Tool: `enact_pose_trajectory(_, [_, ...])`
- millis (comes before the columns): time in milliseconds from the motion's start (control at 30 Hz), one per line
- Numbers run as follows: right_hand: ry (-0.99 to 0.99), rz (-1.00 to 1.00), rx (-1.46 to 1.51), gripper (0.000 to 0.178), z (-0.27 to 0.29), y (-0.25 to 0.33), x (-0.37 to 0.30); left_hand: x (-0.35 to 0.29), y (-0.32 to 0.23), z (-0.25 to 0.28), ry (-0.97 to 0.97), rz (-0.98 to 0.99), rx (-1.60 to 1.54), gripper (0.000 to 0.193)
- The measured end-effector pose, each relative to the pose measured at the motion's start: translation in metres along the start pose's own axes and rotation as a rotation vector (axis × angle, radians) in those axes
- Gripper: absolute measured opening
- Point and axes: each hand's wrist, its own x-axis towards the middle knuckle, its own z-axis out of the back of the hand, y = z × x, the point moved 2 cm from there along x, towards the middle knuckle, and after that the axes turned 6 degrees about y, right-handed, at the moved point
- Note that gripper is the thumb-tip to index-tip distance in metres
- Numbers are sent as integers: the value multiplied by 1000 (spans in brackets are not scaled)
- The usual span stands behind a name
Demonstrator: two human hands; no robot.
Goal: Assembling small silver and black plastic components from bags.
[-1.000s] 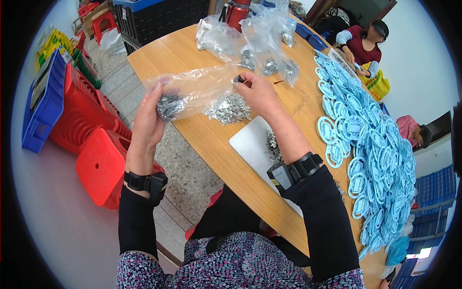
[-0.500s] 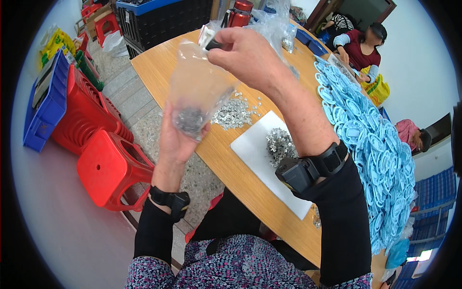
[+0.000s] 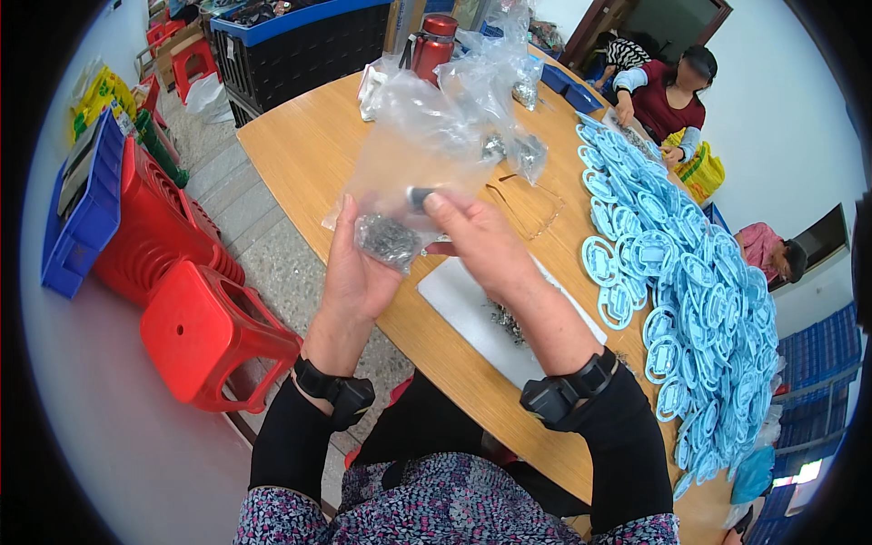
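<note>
A clear plastic bag [image 3: 409, 150] stands up between my hands, with a lump of small metal pieces [image 3: 386, 240] in its bottom corner. My left hand [image 3: 361, 282] cups that filled corner from below, fingers curled round it. My right hand [image 3: 481, 241] grips the side of the bag between thumb and fingers. A dark cover or piece [image 3: 421, 197] shows at the right thumb's tip; which it is I cannot tell. Below my right forearm a white foam sheet [image 3: 454, 300] bears a heap of small metal parts [image 3: 505, 322], partly hidden by the arm.
A large pile of light-blue oval plastic pieces [image 3: 708, 309] covers the table's right side. Eyeglasses [image 3: 545, 213], more clear bags [image 3: 495, 68] and a red thermos [image 3: 434, 47] stand or lie farther back. Red stools [image 3: 204, 327] are at the left. Another person [image 3: 668, 100] sits across the table.
My right hand has come down from the bag's top to its side, near my left hand. The bag has shifted right and now covers the loose metal parts on the table.
</note>
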Motion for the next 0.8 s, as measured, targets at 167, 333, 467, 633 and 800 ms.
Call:
enact_pose_trajectory(167, [-215, 14, -25, 43, 72, 27, -28, 21, -22, 35, -131, -34, 260, 51])
enact_pose_trajectory(333, [-460, 32, -77, 41, 151, 50, -75, 92, -34, 19, 47, 93, 844, 74])
enact_pose_trajectory(467, [-575, 10, -45, 40, 185, 38, -101, 151, -4, -22, -42, 235, 1303, 88])
enact_pose_trajectory(633, [-613, -57, -57, 42, 207, 12, -118, 227, 42, -48, 17, 218, 1360, 90])
enact_pose_trajectory(800, [-635, -60, -4, 40, 211, 2, -123, 363, 84, 9, 243, 94, 1624, 65])
